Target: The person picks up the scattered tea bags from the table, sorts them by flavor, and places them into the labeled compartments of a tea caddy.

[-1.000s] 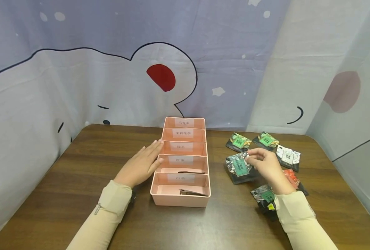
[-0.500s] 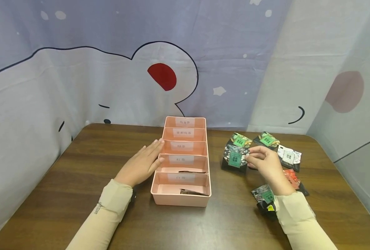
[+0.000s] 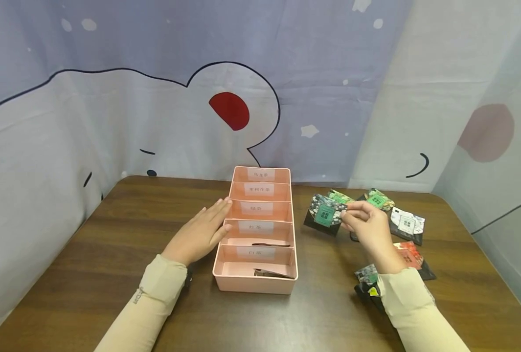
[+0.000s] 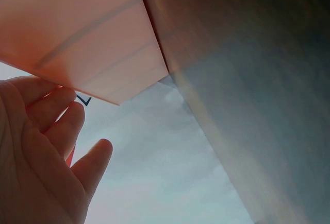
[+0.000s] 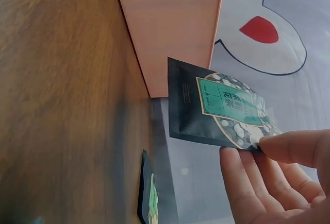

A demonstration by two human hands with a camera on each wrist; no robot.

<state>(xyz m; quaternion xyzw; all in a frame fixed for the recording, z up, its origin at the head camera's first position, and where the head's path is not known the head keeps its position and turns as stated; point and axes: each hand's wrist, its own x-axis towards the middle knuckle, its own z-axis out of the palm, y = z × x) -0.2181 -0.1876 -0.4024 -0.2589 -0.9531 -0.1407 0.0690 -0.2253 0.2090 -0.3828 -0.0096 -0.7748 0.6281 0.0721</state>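
My right hand [image 3: 370, 230] pinches a dark tea sachet [image 3: 324, 214] with a green label and white flower print by its right edge, thumb on one face. In the right wrist view the sachet [image 5: 216, 108] is held above the table, near the side of the pink box. My left hand [image 3: 200, 230] lies with extended fingers against the left rim of the pink divided box [image 3: 255, 284]; the left wrist view shows its fingertips at the rim. Paper labels mark the compartments. One sachet [image 3: 272, 274] lies in the nearest compartment, another [image 3: 271, 244] in the one behind it.
Right of the box lie more sachets: two green-printed ones, one of them [image 3: 379, 199] at the back, a white one [image 3: 406, 223], a red one [image 3: 409, 255] and a dark one [image 3: 368, 276] partly behind the right sleeve. A patterned curtain [image 3: 322, 98] hangs behind the wooden table [image 3: 251, 322].
My right hand has raised the dark sachet off the table and shifted it slightly left toward the box. The left hand stays at the rim.
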